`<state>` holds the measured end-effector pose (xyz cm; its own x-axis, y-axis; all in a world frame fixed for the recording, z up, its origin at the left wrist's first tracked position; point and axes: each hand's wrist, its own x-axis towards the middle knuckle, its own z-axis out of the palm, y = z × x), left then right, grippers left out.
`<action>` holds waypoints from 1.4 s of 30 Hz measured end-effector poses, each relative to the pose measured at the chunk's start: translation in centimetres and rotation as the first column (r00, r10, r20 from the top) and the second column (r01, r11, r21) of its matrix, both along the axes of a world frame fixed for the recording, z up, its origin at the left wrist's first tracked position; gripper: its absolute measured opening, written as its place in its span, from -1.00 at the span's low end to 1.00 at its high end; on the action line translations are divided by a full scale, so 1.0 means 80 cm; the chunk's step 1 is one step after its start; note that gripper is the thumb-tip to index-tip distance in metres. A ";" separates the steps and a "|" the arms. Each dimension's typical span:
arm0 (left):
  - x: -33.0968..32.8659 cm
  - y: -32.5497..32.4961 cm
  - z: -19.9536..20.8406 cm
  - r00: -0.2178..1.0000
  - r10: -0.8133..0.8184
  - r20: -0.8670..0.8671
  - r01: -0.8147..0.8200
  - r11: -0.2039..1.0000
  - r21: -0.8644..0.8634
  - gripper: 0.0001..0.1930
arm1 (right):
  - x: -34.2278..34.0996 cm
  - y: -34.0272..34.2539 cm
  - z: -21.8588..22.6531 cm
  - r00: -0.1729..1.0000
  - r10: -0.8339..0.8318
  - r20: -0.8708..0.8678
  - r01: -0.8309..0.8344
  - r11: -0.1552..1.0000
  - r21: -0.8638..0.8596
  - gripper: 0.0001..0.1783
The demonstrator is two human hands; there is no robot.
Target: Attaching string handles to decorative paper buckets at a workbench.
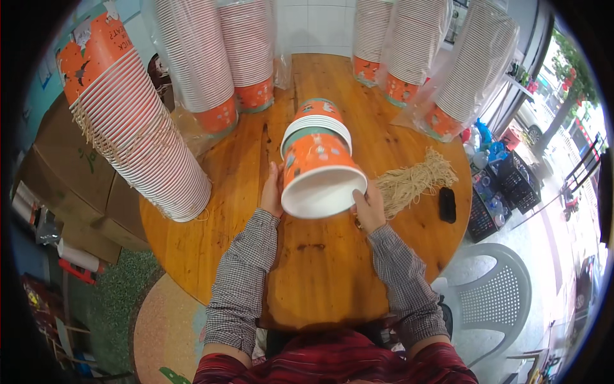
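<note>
Above the middle of a round wooden table (326, 278), the left hand (274, 192) is touching the side of an orange paper bucket (320, 155) while the right hand (371, 206) is gripping its rim. More nested buckets (318, 117) are showing directly beyond. A tall bucket stack (144, 125) is standing by the left edge; plastic-wrapped stacks (248, 54) are lining the far edge. Beige cords (417, 181) are lying near the right edge.

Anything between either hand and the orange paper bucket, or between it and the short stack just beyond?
Nothing visible. The left hand and right hand hold the orange paper bucket by its sides. The short stack shows directly behind its far end, nothing seen between; whether they touch is unclear.
</note>
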<state>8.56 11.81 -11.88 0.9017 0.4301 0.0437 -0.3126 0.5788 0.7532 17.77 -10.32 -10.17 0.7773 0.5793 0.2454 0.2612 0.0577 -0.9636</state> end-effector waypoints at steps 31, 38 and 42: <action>-0.139 -0.054 0.045 0.834 0.394 0.387 -0.368 -0.126 0.921 -0.52 | 0.097 -0.113 -0.032 0.632 -0.255 0.732 0.589 0.772 -0.240 -0.83; -0.096 -0.026 0.016 0.793 0.528 0.305 -0.355 -0.007 0.935 -0.56 | 0.112 -0.106 -0.031 0.596 -0.025 0.803 0.530 0.763 -0.370 -0.79; -0.086 -0.023 0.012 0.796 0.542 0.270 -0.335 0.023 0.942 -0.53 | 0.108 -0.107 -0.030 0.655 -0.004 0.756 0.498 0.754 -0.428 -0.81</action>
